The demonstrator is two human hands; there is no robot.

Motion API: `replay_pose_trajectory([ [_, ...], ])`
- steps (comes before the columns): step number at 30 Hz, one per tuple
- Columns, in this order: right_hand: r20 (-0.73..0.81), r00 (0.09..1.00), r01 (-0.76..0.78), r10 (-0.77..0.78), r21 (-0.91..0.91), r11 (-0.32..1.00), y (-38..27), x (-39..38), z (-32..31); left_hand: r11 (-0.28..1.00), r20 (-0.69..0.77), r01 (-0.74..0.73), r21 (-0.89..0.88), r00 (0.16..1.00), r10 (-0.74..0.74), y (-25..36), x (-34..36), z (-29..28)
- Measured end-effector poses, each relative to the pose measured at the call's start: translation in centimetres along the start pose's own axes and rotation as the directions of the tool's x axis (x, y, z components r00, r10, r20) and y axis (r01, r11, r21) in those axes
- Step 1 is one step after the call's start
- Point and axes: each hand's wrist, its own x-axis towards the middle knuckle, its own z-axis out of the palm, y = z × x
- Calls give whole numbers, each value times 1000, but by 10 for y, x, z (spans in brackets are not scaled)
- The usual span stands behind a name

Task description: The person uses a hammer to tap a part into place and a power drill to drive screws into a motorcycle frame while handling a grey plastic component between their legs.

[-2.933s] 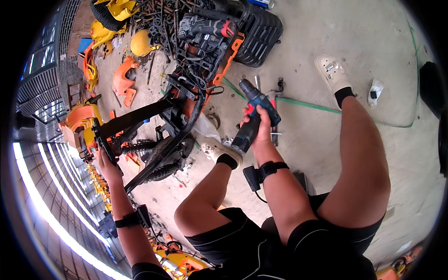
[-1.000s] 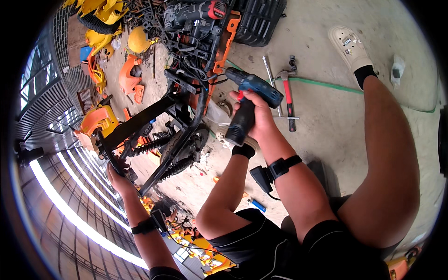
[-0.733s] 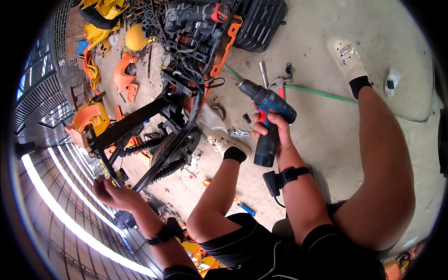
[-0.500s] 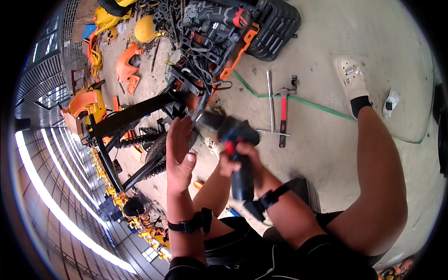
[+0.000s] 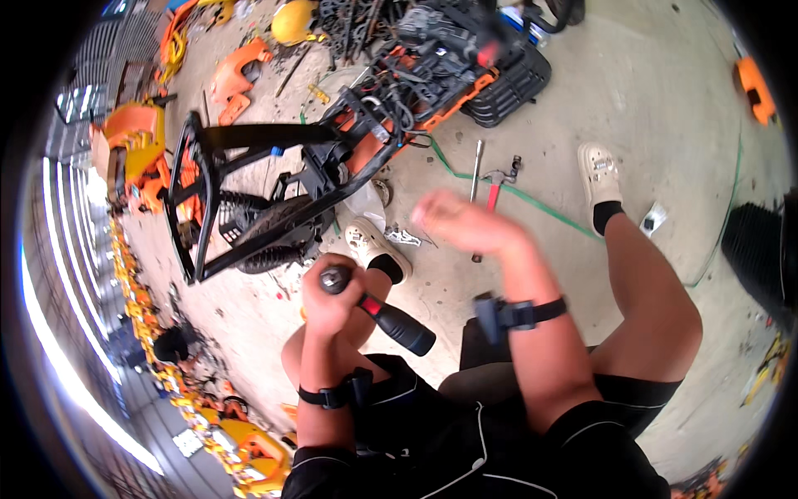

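Observation:
My left hand (image 5: 322, 309) is wrapped round the head of a black cordless power driver (image 5: 405, 331) with a red patch. The driver's round nose points up toward me, and its dark handle slants down to the right over my lap. Apart from it, my right hand (image 5: 470, 226) reaches over the floor, near a hammer (image 5: 494, 196) with a red handle and a metal T-handle wrench (image 5: 476, 172). Motion smears its fingers, and it covers part of both tools. Ahead and to the left lies a vehicle frame (image 5: 274, 135) of black tubes, with orange parts, wiring and a wheel.
A green line (image 5: 549, 193) runs across the concrete floor. My shoes (image 5: 600, 173) stand on either side of the tools. A small white packet (image 5: 653, 219) lies at the right. Orange body panels (image 5: 237, 73) and a yellow round piece (image 5: 293, 22) lie at the far left.
The driver has passed from my right hand to my left, which was open before. My right hand has let go and moved up and right. The view has shifted.

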Motion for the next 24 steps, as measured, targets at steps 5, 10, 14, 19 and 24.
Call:
replay_pose_trajectory([
  [5, 178, 949, -81, 262, -662, 745, -128, -37, 14, 823, 259, -460, 333, 884, 389, 21, -6, 47],
  [10, 116, 656, -66, 746, -976, 210, -106, -62, 51, 608, 613, -683, 405, 696, 373, 12, -35, 105],
  [14, 37, 420, -424, 907, -875, 232, -66, -77, 39, 631, 697, -681, 372, 654, 295, 7, -57, 131],
  [19, 108, 359, -755, 927, -551, 356, -28, -105, 39, 629, 701, -703, 332, 631, 334, 10, -59, 120],
  [24, -9, 462, -565, 887, -774, 286, -67, -86, 58, 604, 580, -715, 353, 674, 458, 7, -53, 100],
])
